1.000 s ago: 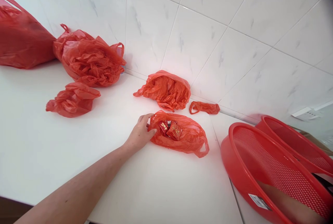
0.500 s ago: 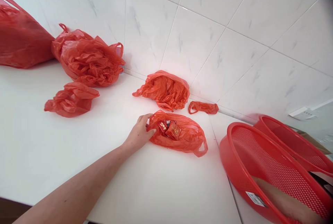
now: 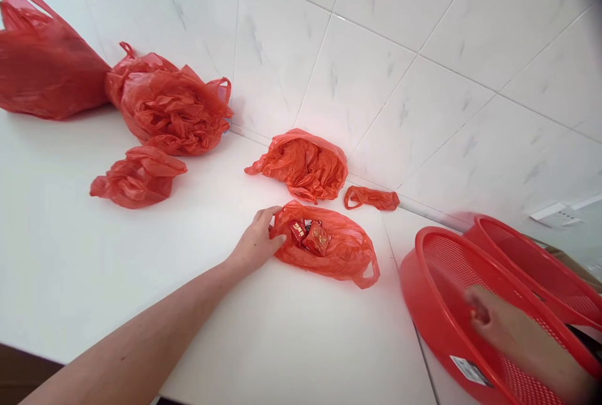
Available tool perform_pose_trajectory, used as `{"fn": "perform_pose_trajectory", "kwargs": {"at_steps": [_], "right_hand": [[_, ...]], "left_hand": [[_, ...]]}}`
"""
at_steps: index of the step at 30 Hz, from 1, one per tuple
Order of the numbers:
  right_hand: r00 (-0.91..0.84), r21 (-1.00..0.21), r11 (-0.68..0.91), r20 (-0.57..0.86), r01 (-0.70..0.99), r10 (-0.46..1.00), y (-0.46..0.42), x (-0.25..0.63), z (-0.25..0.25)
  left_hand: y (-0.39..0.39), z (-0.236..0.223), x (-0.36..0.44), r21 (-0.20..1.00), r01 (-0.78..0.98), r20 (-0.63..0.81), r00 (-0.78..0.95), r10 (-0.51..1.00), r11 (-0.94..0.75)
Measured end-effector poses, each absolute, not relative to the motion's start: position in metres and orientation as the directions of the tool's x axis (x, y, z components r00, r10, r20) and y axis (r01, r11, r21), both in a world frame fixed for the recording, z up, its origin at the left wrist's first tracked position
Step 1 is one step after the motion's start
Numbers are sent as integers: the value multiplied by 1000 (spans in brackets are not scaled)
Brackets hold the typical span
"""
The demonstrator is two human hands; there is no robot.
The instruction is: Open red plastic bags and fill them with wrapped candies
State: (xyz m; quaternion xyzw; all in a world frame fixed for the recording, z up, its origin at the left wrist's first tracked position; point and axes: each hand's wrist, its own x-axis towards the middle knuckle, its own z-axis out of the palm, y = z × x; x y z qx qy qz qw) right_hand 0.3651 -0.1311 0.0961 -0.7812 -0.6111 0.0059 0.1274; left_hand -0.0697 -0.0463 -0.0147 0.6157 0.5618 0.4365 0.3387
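Observation:
My left hand [image 3: 258, 239] pinches the left rim of a red plastic bag [image 3: 348, 248] lying spread on the white table. Inside the bag, small red wrapped packets [image 3: 316, 239] with gold print sit near my fingers. Over the near red mesh basket [image 3: 426, 305], at the right, my right hand [image 3: 491, 317] is blurred by motion, its fingers curled together. A small reddish bit shows at its fingertips, too smeared to name.
Behind the bag lie a crumpled red bag [image 3: 305, 163] and a small folded one [image 3: 371, 198] by the tiled wall. More red bags, one small [image 3: 138, 178], one bulky [image 3: 172, 107], one large [image 3: 47, 66], are on the left. A second red basket [image 3: 531, 261] stands behind the first.
My right hand has risen from low inside the basket and now shows above its mesh with fingers closed. My left hand keeps its hold on the bag. The view has shifted slightly.

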Motion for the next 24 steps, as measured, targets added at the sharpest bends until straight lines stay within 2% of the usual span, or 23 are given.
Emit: {"fn": "perform_pose_trajectory", "kwargs": {"at_steps": [2,3,4,6,9,11,14,17,20,22,24], "right_hand": [[273,-158,-246,179,956,945,-126,348,107],[278,-139,-250,259,958,925,-127,333,113],[258,-141,-223,329,965,908,-130,314,118],[145,-210,-68,379,975,914,-134,272,121],[-115,-230,191,305,954,945,-125,215,105],[-204,-253,279,283,927,937,-107,192,86],[-246,-269,338,326,902,913,-77,178,59],[-197,-266,332,428,905,882,-57,180,41],[-74,-242,232,526,942,847,-53,190,29],[0,-223,142,535,964,845,-55,200,23],[78,-232,37,468,972,880,-56,209,20]], "left_hand": [[-46,-15,-70,910,389,157,-9,988,-142],[-46,-15,-70,912,384,158,-7,987,-143],[-46,-15,-70,915,378,158,-6,987,-144],[-46,-15,-70,920,366,154,-6,988,-141],[-46,-15,-70,923,358,149,-4,989,-138],[-46,-15,-70,924,358,146,-9,989,-133],[-45,-15,-70,927,355,132,-15,991,-118],[-45,-15,-71,930,350,122,-13,992,-110],[-45,-14,-72,928,358,116,-5,993,-107],[-45,-12,-72,924,370,104,-5,995,-95],[-45,-10,-73,920,384,90,-12,996,-78]]}}
